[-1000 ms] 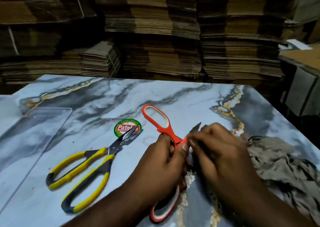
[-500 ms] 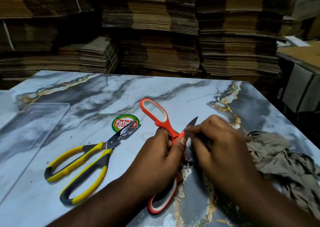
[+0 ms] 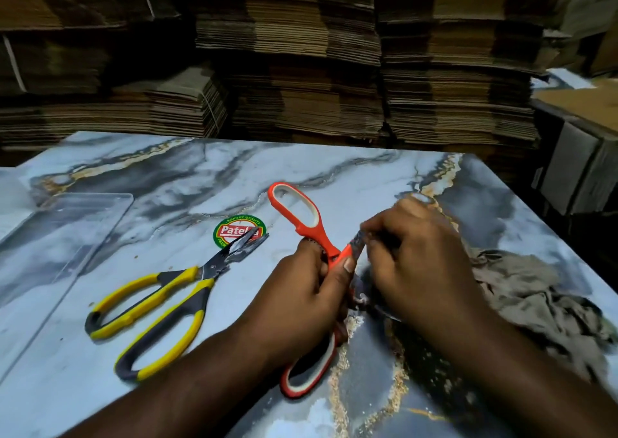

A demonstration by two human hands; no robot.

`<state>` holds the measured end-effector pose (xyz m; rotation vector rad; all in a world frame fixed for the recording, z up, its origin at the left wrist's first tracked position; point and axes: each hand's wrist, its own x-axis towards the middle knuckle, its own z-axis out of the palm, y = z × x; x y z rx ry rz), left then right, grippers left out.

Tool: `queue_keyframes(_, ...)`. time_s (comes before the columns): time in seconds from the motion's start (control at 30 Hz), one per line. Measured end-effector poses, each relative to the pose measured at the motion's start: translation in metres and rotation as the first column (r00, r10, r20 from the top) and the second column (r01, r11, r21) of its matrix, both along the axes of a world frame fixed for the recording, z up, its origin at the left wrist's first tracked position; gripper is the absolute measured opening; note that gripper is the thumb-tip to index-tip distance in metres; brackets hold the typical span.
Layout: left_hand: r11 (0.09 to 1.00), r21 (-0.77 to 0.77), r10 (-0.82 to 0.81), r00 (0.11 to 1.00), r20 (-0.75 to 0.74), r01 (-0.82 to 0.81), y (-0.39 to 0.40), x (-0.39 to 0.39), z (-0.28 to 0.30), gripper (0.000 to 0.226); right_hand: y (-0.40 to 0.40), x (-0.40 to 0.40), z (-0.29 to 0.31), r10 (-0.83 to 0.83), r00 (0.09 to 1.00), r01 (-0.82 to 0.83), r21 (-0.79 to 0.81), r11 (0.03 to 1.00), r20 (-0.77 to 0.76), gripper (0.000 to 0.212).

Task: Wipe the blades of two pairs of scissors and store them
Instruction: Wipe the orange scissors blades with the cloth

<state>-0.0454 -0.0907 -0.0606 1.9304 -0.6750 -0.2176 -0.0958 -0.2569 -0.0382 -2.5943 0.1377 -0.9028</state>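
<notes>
The orange scissors (image 3: 301,213) are spread open above the marble table (image 3: 167,176). My left hand (image 3: 301,294) grips them at the pivot, one handle loop pointing away and the other toward me. My right hand (image 3: 421,257) is closed over one blade, which is almost fully hidden under its fingers. The yellow-and-black scissors (image 3: 160,307) lie flat on the table to the left, blades slightly apart over a round sticker (image 3: 239,232). A crumpled grey-brown cloth (image 3: 535,304) lies at the right, partly under my right wrist.
A clear plastic tray (image 3: 67,230) sits at the table's left edge. Stacks of flattened cardboard (image 3: 301,69) rise behind the table. Cardboard boxes (image 3: 575,163) stand past the right edge.
My right hand has slid up along the blade, now covering the tip that showed before. The left hand holds the orange scissors in the same spot. The yellow scissors have not moved.
</notes>
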Motion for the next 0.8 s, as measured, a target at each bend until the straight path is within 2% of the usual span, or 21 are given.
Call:
queue_keyframes(0.03, 1.000, 0.000, -0.005, 1.000, 0.008, 0.005, 0.000, 0.000, 0.000, 0.026, 0.010, -0.006, -0.002, 0.048, 0.999, -0.048, -0.026, 0.999, -0.007, 0.013)
queue_keyframes(0.1, 1.000, 0.002, -0.011, 1.000, -0.007, 0.011, 0.001, 0.001, 0.000, 0.029, 0.011, -0.012, -0.001, 0.130, 0.991, -0.129, 0.023, 0.991, -0.029, 0.014)
queue_keyframes(0.2, 0.999, -0.023, -0.039, 0.997, -0.062, 0.037, 0.001, 0.002, 0.001, 0.036, -0.027, 0.008, 0.002, 0.005, 0.999, 0.000, 0.126, 0.992, -0.041, 0.013)
queue_keyframes(0.3, 0.999, 0.019, -0.033, 0.999, -0.025, 0.033, 0.000, 0.002, 0.001, 0.031, -0.037, 0.009, 0.007, -0.070, 0.997, 0.061, 0.227, 0.972, 0.028, 0.012)
queue_keyframes(0.37, 1.000, 0.017, -0.024, 0.999, -0.030, 0.024, -0.001, 0.003, -0.001, 0.032, -0.030, 0.001, 0.006, -0.061, 0.993, 0.039, 0.210, 0.977, 0.099, 0.014)
queue_keyframes(0.5, 0.999, -0.004, -0.043, 0.998, -0.042, 0.043, -0.001, 0.003, -0.004, 0.034, -0.029, -0.005, 0.003, -0.054, 0.992, 0.044, 0.093, 0.995, 0.111, 0.018)
queue_keyframes(0.57, 0.998, -0.027, -0.056, 0.998, -0.042, 0.055, 0.000, 0.003, -0.005, 0.032, -0.048, 0.001, 0.008, -0.141, 0.980, 0.117, 0.168, 0.979, 0.139, 0.018)
queue_keyframes(0.63, 0.997, -0.038, -0.065, 0.996, -0.056, 0.063, -0.001, 0.002, -0.006, 0.031, -0.064, 0.000, 0.017, -0.194, 0.963, 0.131, 0.307, 0.943, 0.185, 0.019)
queue_keyframes(0.7, 0.997, -0.039, -0.063, 0.996, -0.069, 0.060, -0.001, 0.003, -0.005, 0.033, -0.055, -0.010, 0.019, -0.106, 0.974, 0.035, 0.333, 0.942, 0.199, 0.018)
queue_keyframes(0.8, 0.997, -0.046, -0.057, 0.997, -0.054, 0.054, -0.002, 0.004, -0.006, 0.030, -0.010, -0.020, 0.005, 0.139, 0.983, -0.171, 0.340, 0.925, 0.116, 0.021)
